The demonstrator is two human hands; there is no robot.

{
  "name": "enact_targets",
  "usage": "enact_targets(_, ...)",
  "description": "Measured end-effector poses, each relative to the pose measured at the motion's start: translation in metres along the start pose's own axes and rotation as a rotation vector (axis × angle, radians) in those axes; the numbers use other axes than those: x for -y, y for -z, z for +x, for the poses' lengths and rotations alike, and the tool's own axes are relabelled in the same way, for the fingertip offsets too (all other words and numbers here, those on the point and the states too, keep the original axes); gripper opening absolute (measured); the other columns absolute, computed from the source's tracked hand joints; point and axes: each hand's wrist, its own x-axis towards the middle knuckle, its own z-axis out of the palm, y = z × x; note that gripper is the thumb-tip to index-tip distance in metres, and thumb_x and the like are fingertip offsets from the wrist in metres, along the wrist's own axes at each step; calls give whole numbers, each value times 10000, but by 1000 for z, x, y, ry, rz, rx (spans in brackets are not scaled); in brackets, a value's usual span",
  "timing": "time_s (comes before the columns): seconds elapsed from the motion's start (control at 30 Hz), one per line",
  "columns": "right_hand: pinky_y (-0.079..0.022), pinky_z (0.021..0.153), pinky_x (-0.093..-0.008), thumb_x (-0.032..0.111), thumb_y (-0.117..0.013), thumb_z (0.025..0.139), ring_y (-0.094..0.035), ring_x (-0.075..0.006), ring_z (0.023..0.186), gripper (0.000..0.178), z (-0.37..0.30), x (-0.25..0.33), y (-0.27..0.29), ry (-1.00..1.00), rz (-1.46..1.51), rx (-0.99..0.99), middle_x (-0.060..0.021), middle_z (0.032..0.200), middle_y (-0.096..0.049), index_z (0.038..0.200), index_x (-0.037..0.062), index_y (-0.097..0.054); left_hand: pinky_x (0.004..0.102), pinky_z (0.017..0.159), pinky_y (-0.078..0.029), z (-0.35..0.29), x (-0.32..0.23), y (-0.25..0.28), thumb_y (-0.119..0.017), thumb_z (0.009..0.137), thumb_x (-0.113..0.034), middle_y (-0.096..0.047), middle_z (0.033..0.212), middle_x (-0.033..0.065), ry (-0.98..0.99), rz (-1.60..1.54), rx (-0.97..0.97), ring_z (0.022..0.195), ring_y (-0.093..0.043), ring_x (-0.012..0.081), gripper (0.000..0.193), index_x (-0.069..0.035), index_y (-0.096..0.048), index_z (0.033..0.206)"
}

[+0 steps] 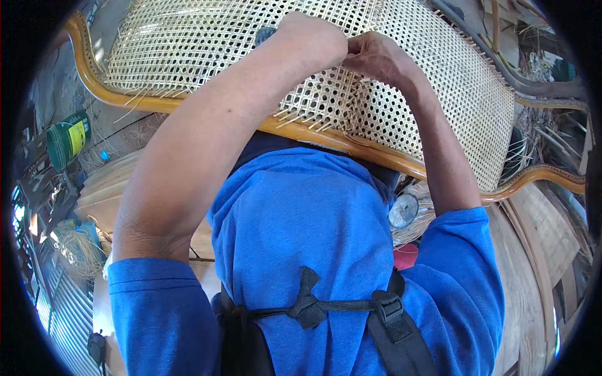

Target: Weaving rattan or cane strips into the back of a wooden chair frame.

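Woven cane webbing (pixel 188 56) stretches over a curved, varnished wooden frame (pixel 351 145) in front of me. Over the middle of the weave, my left hand (pixel 313 37) is bent at the wrist, and its fingers are hidden behind its own back. My right hand (pixel 381 57) meets it from the right, with thumb and fingers pinched together close to the left hand. What lies in that pinch is too small to make out. Loose cane ends (pixel 307 119) stick out over the near rail below the hands. A dark object (pixel 264 36) shows beside my left wrist.
A green container with a yellow label (pixel 68 139) lies at the left, near a bundle of cane strands (pixel 78 247). Wooden boards (pixel 533 244) are at the right. A round clear-lidded container (pixel 403 210) stands below the frame. More curved wood (pixel 545 88) is at far right.
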Motion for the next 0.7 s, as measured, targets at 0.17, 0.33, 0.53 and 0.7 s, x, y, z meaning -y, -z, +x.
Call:
enact_targets(0.17,-511,712,-358,211,-643,745,-651,-244,729,233,0,9,-1,-21,-102,-2,-163,793,-669,894,36,-683,379,749,-509,7,1,-5,-553,787,-149,-680,936,84,4,43,19,866,-659,229,224,-111,-694,957)
enact_targets(0.33,-510,725,-363,228,-632,754,-656,-259,744,243,-1,10,-1,-54,-67,3,-165,806,-668,901,39,-680,380,724,-526,3,4,-8,-568,779,-143,-681,898,105,-30,20,-24,833,-663,262,212,-71,-685,941)
enact_targets(0.53,-490,707,-415,252,-591,801,-639,-292,740,226,-1,8,-1,-20,-133,40,-183,773,-642,832,41,-665,406,711,-525,-4,14,-29,-488,805,-128,-668,861,169,-102,-31,-168,819,-662,297,223,-13,-672,856)
enact_targets(0.7,-496,723,-399,286,-594,838,-635,-302,768,252,4,6,-12,-22,-259,-23,-163,790,-646,836,40,-648,413,722,-521,-9,10,-30,-488,807,-142,-670,859,166,-9,-127,-207,824,-661,300,228,-22,-672,869)
